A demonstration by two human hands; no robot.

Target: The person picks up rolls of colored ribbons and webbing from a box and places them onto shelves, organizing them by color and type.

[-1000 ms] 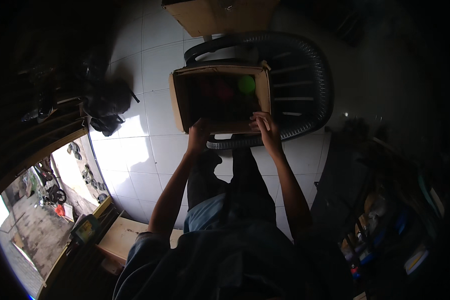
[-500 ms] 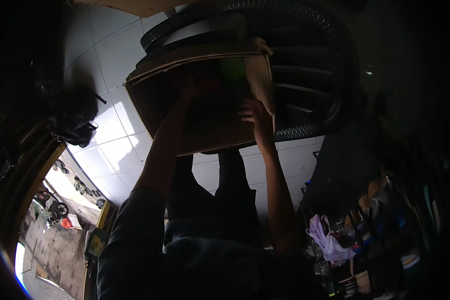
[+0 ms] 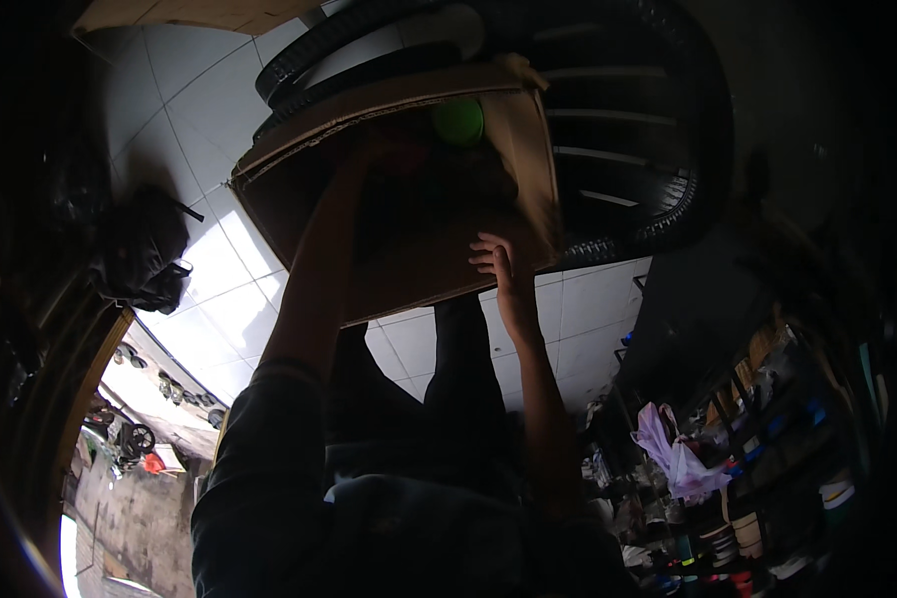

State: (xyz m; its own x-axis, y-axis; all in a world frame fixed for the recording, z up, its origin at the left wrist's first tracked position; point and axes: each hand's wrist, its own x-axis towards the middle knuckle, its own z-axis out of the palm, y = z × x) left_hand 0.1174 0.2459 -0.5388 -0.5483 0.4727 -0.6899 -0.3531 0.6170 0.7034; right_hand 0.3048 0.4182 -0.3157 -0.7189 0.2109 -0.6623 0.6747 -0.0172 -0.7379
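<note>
An open cardboard box (image 3: 419, 269) rests on a dark chair with a slatted surface (image 3: 608, 159). My left arm reaches down into the box, and my left hand (image 3: 369, 149) lies in deep shadow beside a dim reddish thing (image 3: 406, 157). Its fingers are too dark to make out. A bright green round object (image 3: 458, 122) is in the box against the far wall, to the right of that hand. Over the box's near right edge is my right hand (image 3: 506, 271), fingers spread and holding nothing. Other contents of the box are hidden by the dark.
White floor tiles (image 3: 204, 110) surround the chair. On the left is a black bag (image 3: 145, 249). A crowded rack at the lower right bears a pale purple plastic bag (image 3: 673, 453) and several other items. Part of another cardboard piece (image 3: 189, 12) shows at the top.
My right hand has drawn back toward me, from inside the box's right side to its near edge. My left hand stays inside. The green object shows more brightly.
</note>
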